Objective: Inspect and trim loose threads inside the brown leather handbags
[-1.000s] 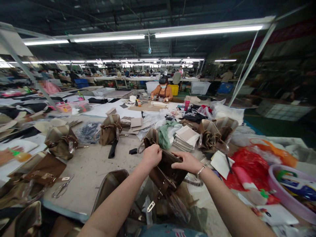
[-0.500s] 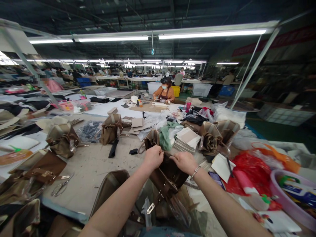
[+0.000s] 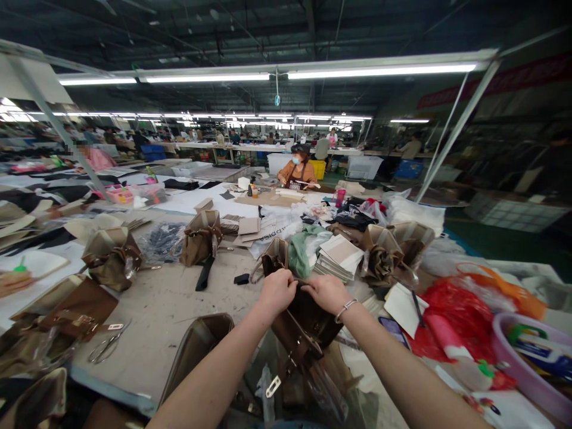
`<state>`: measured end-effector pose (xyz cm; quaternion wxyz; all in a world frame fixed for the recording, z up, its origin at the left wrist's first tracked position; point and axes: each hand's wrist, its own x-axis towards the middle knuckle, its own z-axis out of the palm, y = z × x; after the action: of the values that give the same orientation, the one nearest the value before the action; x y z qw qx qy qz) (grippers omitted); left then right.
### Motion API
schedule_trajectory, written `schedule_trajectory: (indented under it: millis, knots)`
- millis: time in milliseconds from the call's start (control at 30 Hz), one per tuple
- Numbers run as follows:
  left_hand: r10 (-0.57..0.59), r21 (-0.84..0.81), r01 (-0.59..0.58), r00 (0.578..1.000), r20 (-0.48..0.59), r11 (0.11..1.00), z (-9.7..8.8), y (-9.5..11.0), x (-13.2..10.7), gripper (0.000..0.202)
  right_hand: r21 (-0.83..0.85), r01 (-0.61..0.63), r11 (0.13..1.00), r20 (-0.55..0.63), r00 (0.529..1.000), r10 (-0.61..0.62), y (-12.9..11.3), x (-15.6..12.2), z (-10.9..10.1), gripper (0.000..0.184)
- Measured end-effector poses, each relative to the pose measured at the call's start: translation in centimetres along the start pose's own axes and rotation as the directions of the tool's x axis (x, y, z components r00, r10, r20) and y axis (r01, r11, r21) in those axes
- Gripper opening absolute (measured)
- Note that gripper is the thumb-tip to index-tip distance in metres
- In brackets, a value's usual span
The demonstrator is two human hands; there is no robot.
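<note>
A brown handbag (image 3: 297,333) with metal fittings and a hanging strap is in front of me, tilted, its upper edge away from me. My left hand (image 3: 279,291) pinches that edge, fingers closed. Close beside it on the right, my right hand (image 3: 328,293), with a bracelet at the wrist, grips the same edge between thumb and fingers. Clear plastic wrap (image 3: 328,387) hangs from the bag's lower part. Another brown bag (image 3: 196,339) stands just left, partly behind my left forearm. Beyond my hands sits a smaller brown bag piece (image 3: 274,255).
Several brown bags, such as one bag (image 3: 201,238), stand around the table (image 3: 152,316). Scissors (image 3: 107,345) lie at left. At right are stacked beige panels (image 3: 339,257), a phone (image 3: 393,330), a red plastic bag (image 3: 451,304) and a purple basin (image 3: 504,351). A co-worker (image 3: 298,170) sits across.
Both hands stay on the bag's edge, with only a slight shift of the fingers. The view has tipped a little, and the co-worker's arms have moved.
</note>
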<state>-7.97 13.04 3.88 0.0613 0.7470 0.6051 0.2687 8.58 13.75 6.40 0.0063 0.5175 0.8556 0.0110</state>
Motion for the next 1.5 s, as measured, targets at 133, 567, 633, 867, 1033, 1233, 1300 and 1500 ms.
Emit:
schedule_trajectory:
  millis: [133, 567, 633, 867, 1033, 1233, 1300, 1500]
  knots:
    - [0.02, -0.197, -0.031, 0.998, -0.057, 0.98, -0.5, -0.2, -0.8, 0.008, -0.004, -0.009, 1.0, -0.033, 0.999, 0.009, -0.3, -0.1, 0.3, 0.04]
    - [-0.219, -0.594, 0.118, 0.971, -0.1, 0.796, -2.4, 0.1, -3.2, 0.028, 0.05, -0.165, 0.985, 0.006, 0.986, 0.165, -1.6, -1.4, -0.6, 0.037]
    - [-0.182, -0.51, 0.163, 0.983, 0.013, 0.845, -2.7, 0.6, -3.5, 0.054, 0.05, -0.181, 0.982, 0.011, 0.983, 0.181, -1.5, -1.9, -0.6, 0.038]
    - [-0.076, -0.398, 0.169, 0.968, 0.241, 0.902, -2.2, -0.4, -2.9, 0.06, 0.064, -0.161, 0.985, -0.01, 0.987, 0.162, -1.1, -3.4, -0.2, 0.037]
    - [0.001, -0.287, 0.107, 0.936, 0.353, 0.952, -2.6, -0.9, -1.8, 0.05, 0.082, -0.139, 0.987, -0.009, 0.99, 0.141, -0.5, -4.0, -0.2, 0.039]
    - [0.04, -0.297, 0.022, 0.979, 0.201, 0.955, -1.3, 0.8, -1.8, 0.047, 0.119, -0.15, 0.982, 0.005, 0.989, 0.15, 0.2, -4.2, 0.1, 0.045]
    - [0.033, -0.316, 0.021, 0.986, 0.164, 0.949, -1.0, 1.2, -1.8, 0.04, 0.164, -0.104, 0.981, -0.005, 0.994, 0.106, 0.7, -4.3, 0.3, 0.049]
    - [-0.008, -0.302, 0.054, 0.989, 0.149, 0.952, -0.9, 1.3, -1.3, 0.026, 0.275, 0.036, 0.961, -0.098, 0.995, -0.009, 1.7, -4.0, 0.1, 0.079]
